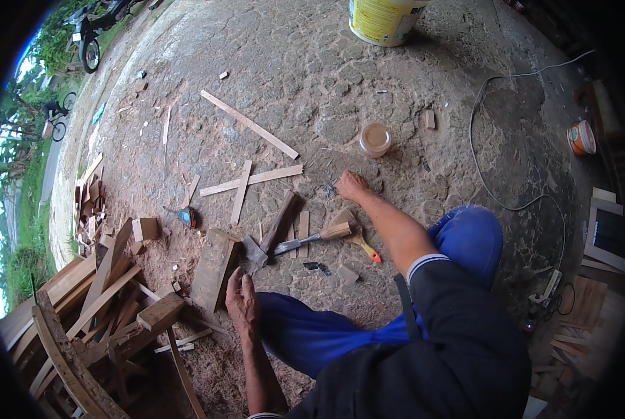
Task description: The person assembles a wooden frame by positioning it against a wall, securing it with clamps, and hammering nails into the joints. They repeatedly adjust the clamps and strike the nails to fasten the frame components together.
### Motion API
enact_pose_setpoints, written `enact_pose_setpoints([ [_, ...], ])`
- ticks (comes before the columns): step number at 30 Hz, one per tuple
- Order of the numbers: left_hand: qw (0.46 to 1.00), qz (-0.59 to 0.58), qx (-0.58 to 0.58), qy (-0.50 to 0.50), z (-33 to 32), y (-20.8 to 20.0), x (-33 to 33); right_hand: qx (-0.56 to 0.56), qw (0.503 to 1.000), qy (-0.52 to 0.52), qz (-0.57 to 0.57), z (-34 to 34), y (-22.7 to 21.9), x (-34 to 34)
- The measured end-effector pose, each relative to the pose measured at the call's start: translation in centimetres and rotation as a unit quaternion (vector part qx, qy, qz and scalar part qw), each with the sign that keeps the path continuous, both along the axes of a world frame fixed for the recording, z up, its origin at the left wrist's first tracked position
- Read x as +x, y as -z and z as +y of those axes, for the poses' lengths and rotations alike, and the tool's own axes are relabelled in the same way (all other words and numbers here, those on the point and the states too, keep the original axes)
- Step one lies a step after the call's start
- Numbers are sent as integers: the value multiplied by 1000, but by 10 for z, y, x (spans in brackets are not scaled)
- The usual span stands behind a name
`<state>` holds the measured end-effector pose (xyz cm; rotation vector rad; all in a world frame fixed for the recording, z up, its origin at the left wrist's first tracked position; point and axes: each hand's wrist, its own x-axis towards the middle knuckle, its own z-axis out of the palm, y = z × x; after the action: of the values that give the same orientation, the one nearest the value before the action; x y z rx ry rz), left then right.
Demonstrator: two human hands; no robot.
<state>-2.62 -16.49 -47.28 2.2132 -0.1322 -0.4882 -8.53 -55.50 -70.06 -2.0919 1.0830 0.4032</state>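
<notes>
My right hand (353,186) reaches down to a small pile of nails (330,186) on the ground. Its fingers are drawn together, and whatever lies between them is hidden. Beside a thick wooden block (213,272), my left hand (241,304) is raised with its fingers stretched upward and nothing visible in them. Just beyond those fingertips lies a hatchet-like hammer (254,254) with a dark wooden handle. A chisel (335,232) with a wooden handle rests to its right, next to a paintbrush (362,244) with a yellow handle.
Thin wooden strips (253,179) lie crossed ahead, near a tape measure (188,217). A round jar (375,140) stands beyond my right hand, and a yellow bucket (382,24) farther off. Scrap wood (96,293) is heaped at left. A cable (474,133) curves along the right.
</notes>
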Motion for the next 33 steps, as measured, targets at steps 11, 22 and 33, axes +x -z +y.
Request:
enact_pose_setpoints([
  [11, 940, -228, -252, -24, -105, -62, 26, 354, 873, 225, -249, 4, -74, 36],
  [22, 759, -571, -312, -2, -146, -195, 6, 33, 979, -60, -193, 22, -149, 57],
  [33, 775, 206, -501, 324, -230, -70, -96, -20, 990, -76, -119, 31, -184, 29],
])
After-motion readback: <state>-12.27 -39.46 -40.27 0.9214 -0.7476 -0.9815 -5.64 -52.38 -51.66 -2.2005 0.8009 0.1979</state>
